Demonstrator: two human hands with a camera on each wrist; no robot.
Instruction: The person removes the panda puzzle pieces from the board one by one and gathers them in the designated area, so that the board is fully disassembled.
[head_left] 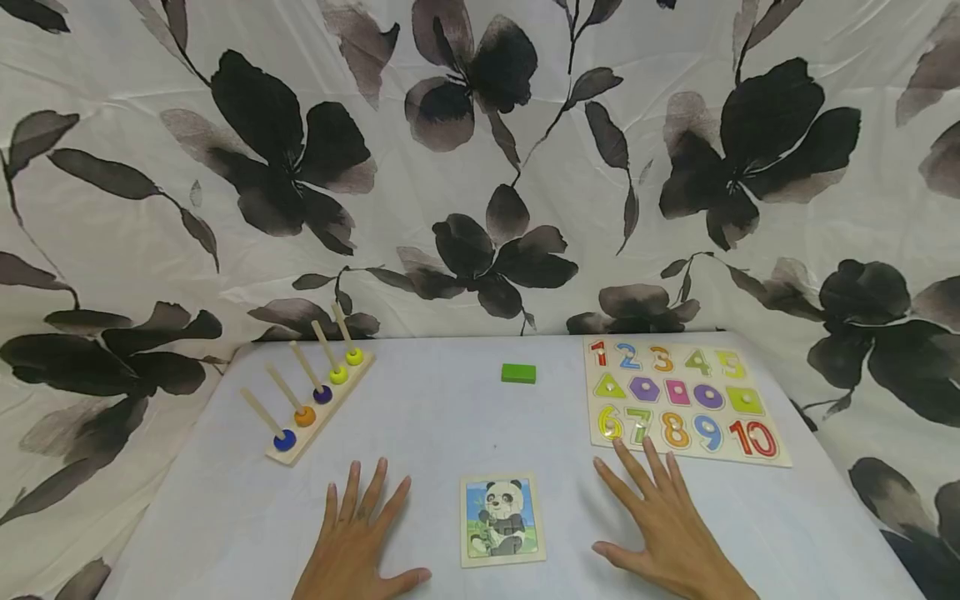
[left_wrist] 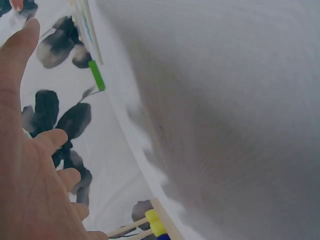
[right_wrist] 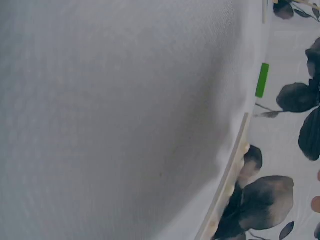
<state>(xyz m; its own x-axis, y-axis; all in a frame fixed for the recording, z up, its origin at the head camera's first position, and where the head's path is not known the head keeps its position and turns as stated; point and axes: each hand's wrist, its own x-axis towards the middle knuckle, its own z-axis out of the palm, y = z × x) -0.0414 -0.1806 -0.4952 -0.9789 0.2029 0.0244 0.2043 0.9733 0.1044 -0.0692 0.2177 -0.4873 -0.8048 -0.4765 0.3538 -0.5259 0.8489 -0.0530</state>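
My left hand (head_left: 356, 533) is spread over the front of the table, fingers straight, holding nothing. On the other side, my right hand (head_left: 660, 525) is spread too, its fingertips right at the lower edge of the number puzzle board (head_left: 701, 404). Between the hands lies a panda picture puzzle (head_left: 502, 521) in a pale wooden frame. Beyond the left fingertips stands a wooden peg stacker (head_left: 318, 408) with one coloured ring low on each peg. A green block (head_left: 518, 373) lies toward the back middle. The left wrist view shows the left hand (left_wrist: 35, 150) with fingers extended.
A white cloth covers the table (head_left: 442, 433). Behind it hangs a white curtain (head_left: 630, 208) with dark flower prints, meeting the table's back edge. The number board has numerals and coloured shapes in rows.
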